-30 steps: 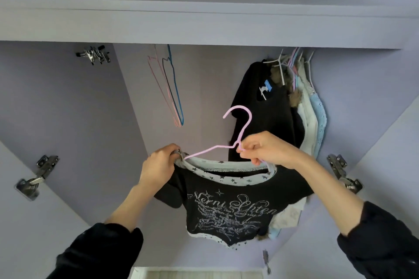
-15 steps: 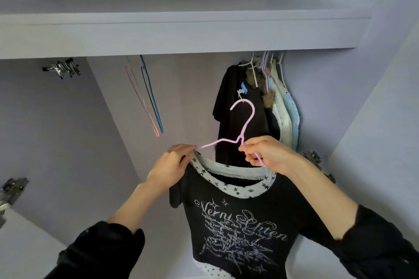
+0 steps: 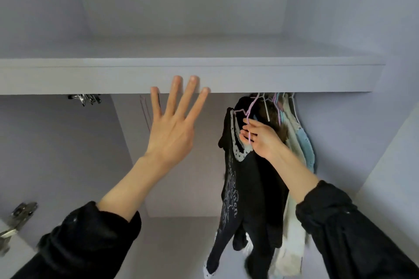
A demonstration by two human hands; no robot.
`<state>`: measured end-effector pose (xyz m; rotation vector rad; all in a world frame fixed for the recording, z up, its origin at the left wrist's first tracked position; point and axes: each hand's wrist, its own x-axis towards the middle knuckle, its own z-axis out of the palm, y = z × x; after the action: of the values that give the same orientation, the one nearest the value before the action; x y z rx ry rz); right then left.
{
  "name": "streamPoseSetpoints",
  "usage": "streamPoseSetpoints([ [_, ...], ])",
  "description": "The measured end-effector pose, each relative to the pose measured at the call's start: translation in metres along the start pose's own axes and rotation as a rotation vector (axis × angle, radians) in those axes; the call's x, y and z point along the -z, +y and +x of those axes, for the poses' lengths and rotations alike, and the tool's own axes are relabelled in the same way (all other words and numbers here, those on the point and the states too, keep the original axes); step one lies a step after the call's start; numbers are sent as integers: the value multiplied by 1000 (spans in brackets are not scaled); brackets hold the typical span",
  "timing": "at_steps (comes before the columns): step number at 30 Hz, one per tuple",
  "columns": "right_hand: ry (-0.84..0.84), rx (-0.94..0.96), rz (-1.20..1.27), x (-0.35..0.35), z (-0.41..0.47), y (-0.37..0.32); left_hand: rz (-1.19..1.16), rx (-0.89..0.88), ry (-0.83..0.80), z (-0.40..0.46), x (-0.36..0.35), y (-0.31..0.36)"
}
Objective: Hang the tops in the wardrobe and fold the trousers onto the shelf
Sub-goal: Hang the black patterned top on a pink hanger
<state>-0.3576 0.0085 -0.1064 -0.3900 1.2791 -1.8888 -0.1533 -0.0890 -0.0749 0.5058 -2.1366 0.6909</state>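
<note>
Two hands in view. Left hand (image 3: 169,129) is hanging raised with fingers straight and spread, holding nothing; its fingertips are overlapping the front edge of the shelf (image 3: 90,77), contact unclear. Right hand (image 3: 260,139) is pinching the pink hanger (image 3: 249,118), fingers curled round the wire. One black top (image 3: 240,188) with star-print collar and white lettering is hanging on that hanger, turned edge-on, hook up near the shelf underside; rail itself hidden, so can't tell if it's hooked on.

Just right of it: a bunch of clothes (image 3: 299,142) already hanging, one dark, the rest pale and light blue, exact count unclear. Two empty hangers (image 3: 145,113) are partly showing behind the left hand.

Wardrobe is pale lilac inside. Two metal hinges: one upper left (image 3: 85,98), one lower left (image 3: 13,222). Both sleeves are black.
</note>
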Motion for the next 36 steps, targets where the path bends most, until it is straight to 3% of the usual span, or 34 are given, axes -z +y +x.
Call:
streamPoseSetpoints([
  [7,54,124,137,-13,45,-30,35,-6,58,-1,-13,-1],
  [12,138,104,51,-11,70,-31,42,-7,71,0,-13,-2],
  [18,372,16,22,-7,95,-35,54,-5,59,0,-13,-1],
  [22,411,77,-154,4,98,-36,76,-2,5,1,-9,0],
  [28,434,238,-756,22,70,-21,88,18,-104,0,10,6],
  [32,269,417,-1130,17,29,-1,28,99,-193,-7,31,19],
  [36,103,572,-1434,4,-16,24,-138,295,-407,-51,50,33],
])
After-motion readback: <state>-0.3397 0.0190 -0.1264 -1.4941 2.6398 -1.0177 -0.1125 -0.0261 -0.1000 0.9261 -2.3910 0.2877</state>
